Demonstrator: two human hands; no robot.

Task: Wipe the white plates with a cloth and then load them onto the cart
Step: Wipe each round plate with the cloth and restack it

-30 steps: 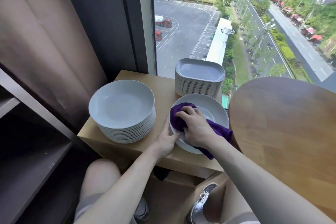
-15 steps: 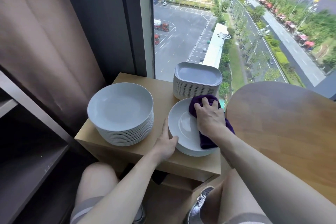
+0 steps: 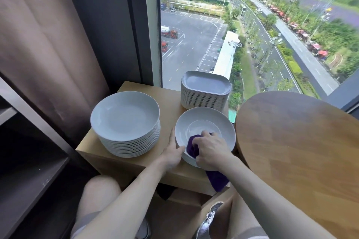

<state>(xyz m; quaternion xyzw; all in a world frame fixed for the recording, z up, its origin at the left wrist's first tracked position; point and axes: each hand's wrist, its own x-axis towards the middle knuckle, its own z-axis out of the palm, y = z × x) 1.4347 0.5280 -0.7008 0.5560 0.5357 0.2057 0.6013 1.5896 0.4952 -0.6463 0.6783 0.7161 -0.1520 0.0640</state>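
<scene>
Gripping purple cloth (image 3: 191, 146) on plate (image 3: 202, 118), right hand (image 3: 211, 150) curled | left hand (image 3: 172, 154) straight-fingered at rim | cloth part-hidden

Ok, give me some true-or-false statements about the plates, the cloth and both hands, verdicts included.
1. The right hand grips the purple cloth on the single round white plate. True.
2. The left hand lifts a plate off the tall stack of round white plates. False: it touches the single plate's left rim, and the tall stack stands apart to the left.
3. The stack of rounded-square white plates stands behind the single plate, by the window. True.
4. The purple cloth lies folded on top of the rounded-square stack. False: it is on the single plate, its tail hanging past the light wooden stand's near edge.
</scene>
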